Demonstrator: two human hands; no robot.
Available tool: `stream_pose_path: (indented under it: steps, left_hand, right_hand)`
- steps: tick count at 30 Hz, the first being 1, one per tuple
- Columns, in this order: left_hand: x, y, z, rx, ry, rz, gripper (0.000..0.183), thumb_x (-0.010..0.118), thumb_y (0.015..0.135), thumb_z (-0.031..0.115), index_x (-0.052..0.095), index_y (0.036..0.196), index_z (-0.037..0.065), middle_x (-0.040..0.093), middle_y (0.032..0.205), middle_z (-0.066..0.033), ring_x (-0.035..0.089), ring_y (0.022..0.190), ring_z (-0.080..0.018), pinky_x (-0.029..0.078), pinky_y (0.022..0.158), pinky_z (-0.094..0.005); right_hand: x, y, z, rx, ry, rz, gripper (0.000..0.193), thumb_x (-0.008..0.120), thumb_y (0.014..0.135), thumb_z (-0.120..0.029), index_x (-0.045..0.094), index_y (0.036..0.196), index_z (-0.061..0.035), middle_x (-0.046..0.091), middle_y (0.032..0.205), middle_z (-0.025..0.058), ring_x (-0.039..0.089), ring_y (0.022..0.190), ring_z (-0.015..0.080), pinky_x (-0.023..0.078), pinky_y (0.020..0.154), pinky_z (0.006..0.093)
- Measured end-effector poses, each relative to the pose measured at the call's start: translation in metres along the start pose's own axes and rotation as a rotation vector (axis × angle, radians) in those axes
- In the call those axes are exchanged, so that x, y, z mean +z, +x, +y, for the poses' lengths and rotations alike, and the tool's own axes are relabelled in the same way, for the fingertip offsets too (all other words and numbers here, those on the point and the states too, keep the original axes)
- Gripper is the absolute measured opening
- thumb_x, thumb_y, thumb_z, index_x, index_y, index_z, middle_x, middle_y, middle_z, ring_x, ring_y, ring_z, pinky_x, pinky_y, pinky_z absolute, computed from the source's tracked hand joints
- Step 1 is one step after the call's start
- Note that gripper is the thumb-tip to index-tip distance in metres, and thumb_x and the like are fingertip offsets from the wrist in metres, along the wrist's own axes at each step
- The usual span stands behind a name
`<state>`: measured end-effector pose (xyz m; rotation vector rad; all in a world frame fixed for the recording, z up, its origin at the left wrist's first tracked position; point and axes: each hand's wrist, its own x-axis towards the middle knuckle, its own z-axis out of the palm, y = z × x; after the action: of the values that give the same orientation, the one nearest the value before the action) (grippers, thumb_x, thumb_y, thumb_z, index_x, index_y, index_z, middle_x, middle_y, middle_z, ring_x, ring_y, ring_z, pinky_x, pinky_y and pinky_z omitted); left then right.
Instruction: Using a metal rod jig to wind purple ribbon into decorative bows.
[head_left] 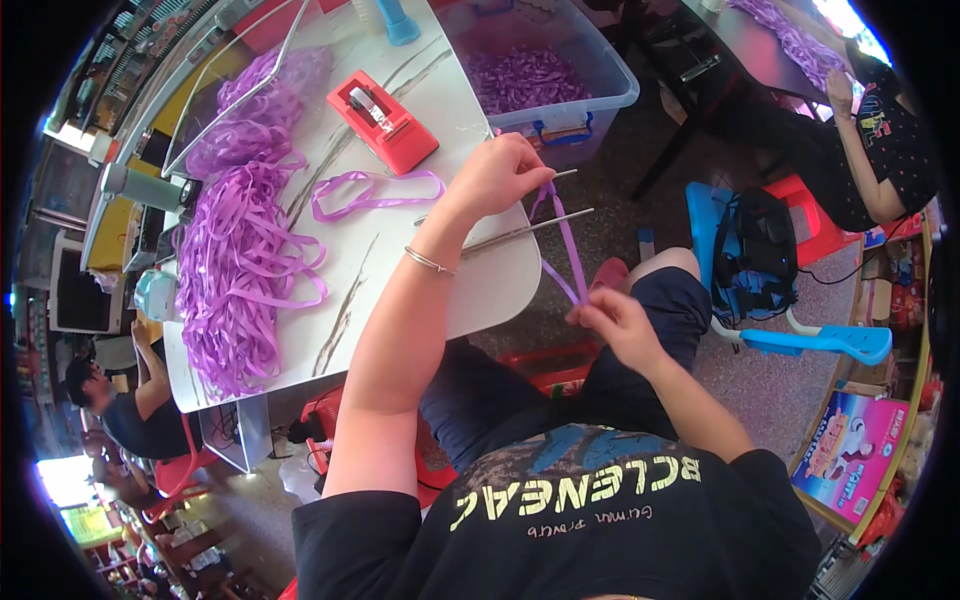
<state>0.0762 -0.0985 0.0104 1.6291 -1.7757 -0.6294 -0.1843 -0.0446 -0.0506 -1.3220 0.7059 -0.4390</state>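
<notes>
A purple ribbon loop stretches off the table's right edge between my two hands. My left hand is closed in a pinch on its upper end, beside the tips of two thin metal rods that jut past the edge. Lower down, above my lap, my right hand pinches the ribbon's other end. Left of my left wrist, a separate purple ribbon loop lies flat on the white marbled table. My left hand hides part of the rods.
A large heap of purple ribbons covers the table's left side. Behind my left hand sits a red tape dispenser. A clear plastic bin of purple ribbons stands beyond the table. At right are a blue chair with a black bag and another person.
</notes>
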Motion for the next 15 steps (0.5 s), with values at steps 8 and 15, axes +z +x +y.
stream_pose_path:
  steps: [8,15]
  left_hand:
    - [-0.001,0.001,0.002,-0.021,0.003,-0.053,0.018,0.064,0.08,0.016,0.066,0.083,-0.002,0.058,0.084,-0.0061,0.054,0.071,-0.0155,0.043,0.063,-0.0291]
    - [-0.002,-0.001,0.007,-0.034,0.036,-0.064,0.019,0.063,0.081,0.016,0.065,0.082,-0.003,0.058,0.084,-0.0063,0.055,0.073,-0.0155,0.043,0.065,-0.0282]
  right_hand:
    - [-0.006,-0.103,0.008,-0.148,-0.552,-0.066,0.009,0.066,0.078,-0.016,0.071,0.082,-0.01,0.062,0.081,0.0043,0.055,0.075,0.0175,0.044,0.071,0.0301]
    - [0.001,-0.127,0.001,-0.205,-0.405,-0.051,0.012,0.064,0.078,-0.009,0.07,0.089,-0.0071,0.066,0.082,0.0042,0.059,0.077,0.0155,0.047,0.07,0.0273]
